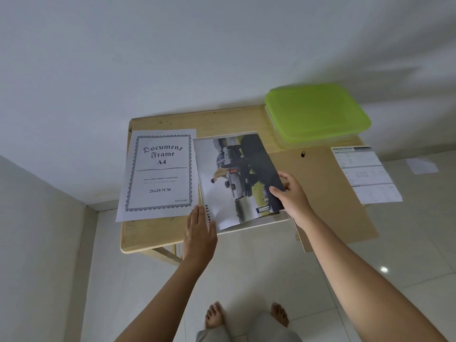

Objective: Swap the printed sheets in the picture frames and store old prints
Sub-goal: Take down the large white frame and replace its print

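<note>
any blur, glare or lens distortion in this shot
Head view: the green lid looks slightly motion-blurred, while the Document Frame sheet reads sharp; a small glare spot sits on the floor tile; the wide lens splays the table edges; lighting is soft, shadows faint.

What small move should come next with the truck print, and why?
Probably nudge the truck print square onto the white frame beneath it: the right hand pinches its right edge, the left hand lies flat on its near corner, and frame rim shows along the near side. The backing board lies at the right.
</note>
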`<state>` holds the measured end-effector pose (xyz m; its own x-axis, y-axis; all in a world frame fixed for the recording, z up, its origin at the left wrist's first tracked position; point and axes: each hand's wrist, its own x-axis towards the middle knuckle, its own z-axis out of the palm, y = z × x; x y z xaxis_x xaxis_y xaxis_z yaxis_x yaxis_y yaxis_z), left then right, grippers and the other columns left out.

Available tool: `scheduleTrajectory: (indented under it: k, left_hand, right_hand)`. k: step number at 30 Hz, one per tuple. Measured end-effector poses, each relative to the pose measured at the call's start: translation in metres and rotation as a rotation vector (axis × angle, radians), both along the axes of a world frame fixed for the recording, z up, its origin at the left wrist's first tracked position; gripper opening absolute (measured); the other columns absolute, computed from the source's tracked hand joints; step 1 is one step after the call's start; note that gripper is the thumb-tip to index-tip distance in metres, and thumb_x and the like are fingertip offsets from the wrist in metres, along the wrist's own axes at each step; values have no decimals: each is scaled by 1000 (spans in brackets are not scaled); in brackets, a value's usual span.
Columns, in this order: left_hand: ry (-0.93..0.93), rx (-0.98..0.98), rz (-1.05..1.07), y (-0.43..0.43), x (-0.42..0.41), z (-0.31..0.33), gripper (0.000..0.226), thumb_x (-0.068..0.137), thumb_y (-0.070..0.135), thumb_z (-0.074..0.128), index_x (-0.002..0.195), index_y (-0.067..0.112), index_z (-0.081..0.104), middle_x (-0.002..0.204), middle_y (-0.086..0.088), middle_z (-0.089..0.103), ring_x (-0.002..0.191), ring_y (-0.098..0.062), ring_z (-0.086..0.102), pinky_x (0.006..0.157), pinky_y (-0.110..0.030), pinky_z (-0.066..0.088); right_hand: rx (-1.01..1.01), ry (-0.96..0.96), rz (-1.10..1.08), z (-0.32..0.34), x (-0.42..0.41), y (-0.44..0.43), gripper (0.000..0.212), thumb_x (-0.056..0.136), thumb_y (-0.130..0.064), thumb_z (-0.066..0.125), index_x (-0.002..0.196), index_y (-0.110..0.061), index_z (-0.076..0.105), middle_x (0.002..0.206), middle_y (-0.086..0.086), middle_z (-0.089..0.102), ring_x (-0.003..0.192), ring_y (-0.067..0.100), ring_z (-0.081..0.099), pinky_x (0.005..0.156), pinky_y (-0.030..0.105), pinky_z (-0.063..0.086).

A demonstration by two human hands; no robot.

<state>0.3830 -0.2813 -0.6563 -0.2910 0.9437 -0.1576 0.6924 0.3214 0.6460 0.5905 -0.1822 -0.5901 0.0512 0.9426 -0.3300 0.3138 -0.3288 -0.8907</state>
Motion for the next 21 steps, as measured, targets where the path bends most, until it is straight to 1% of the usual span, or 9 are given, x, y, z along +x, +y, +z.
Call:
scheduleTrajectory:
  k: [2, 4, 7, 8, 10, 12, 14, 17, 21]
  left_hand:
    - [-25, -3, 25, 3, 0, 4, 50, 96, 23, 42, 142, 7, 29, 150, -8, 29, 139, -22, 22, 114, -34, 21]
    - [-35, 1, 54, 8, 1, 7, 46, 95, 22, 44, 137, 6, 35, 145, -10, 35, 136, -24, 27, 111, -37, 27]
    - [-58, 62, 55, 22, 7, 16, 44, 96, 23, 42, 135, 4, 37, 142, -9, 39, 133, -24, 31, 109, -37, 29]
    - [-82, 98, 52, 27, 10, 22, 43, 96, 22, 41, 135, 4, 37, 140, -9, 40, 132, -24, 32, 108, -35, 28]
    - [-162, 152, 56, 40, 15, 33, 40, 98, 22, 39, 134, 5, 38, 130, -9, 47, 122, -24, 41, 100, -29, 32]
    - [-300, 161, 66, 53, 21, 47, 41, 98, 29, 37, 135, 10, 38, 117, -4, 50, 106, -22, 49, 82, -23, 38]
    - [-544, 136, 113, 66, 29, 64, 42, 98, 34, 37, 136, 17, 36, 116, -2, 53, 98, -22, 54, 75, -25, 44]
    - [-914, 149, 138, 79, 45, 85, 39, 98, 22, 43, 135, 14, 34, 114, -10, 55, 92, -18, 58, 66, -16, 52]
    - [-1015, 158, 9, 92, 80, 101, 57, 90, 9, 56, 141, 15, 30, 122, -11, 53, 97, -20, 61, 68, -22, 57]
  right_hand:
    - [27, 60, 27, 11, -2, 0, 45, 89, -3, 54, 130, -19, 44, 97, 11, 60, 78, 22, 64, 61, 30, 56]
    - [82, 100, 52, 22, -4, 0, 43, 91, 3, 47, 128, -18, 44, 99, 10, 60, 75, 11, 64, 58, 19, 53]
    - [172, 119, 99, 33, -4, 4, 46, 91, 6, 45, 123, -27, 48, 121, 10, 58, 106, 18, 60, 89, 28, 50]
    - [207, 129, 106, 38, -3, 6, 47, 90, 6, 45, 121, -29, 48, 125, 9, 57, 112, 20, 56, 93, 28, 47]
    - [250, 200, 93, 45, 1, 9, 47, 90, 9, 45, 119, -28, 49, 116, 8, 60, 102, 14, 61, 84, 19, 49]
    - [293, 263, 63, 54, 10, 12, 46, 89, 11, 46, 118, -25, 51, 103, 1, 66, 89, 8, 65, 76, 17, 50]
    - [329, 288, 54, 65, 22, 12, 46, 89, 10, 47, 119, -24, 51, 97, -9, 69, 88, 6, 66, 76, 16, 50]
    - [373, 261, 1, 74, 50, 8, 46, 89, 7, 49, 124, -23, 48, 119, -12, 59, 105, -3, 57, 87, 10, 42]
    - [361, 198, -110, 69, 106, 0, 45, 90, 2, 52, 126, -25, 47, 131, -9, 50, 114, -6, 48, 91, 4, 37]
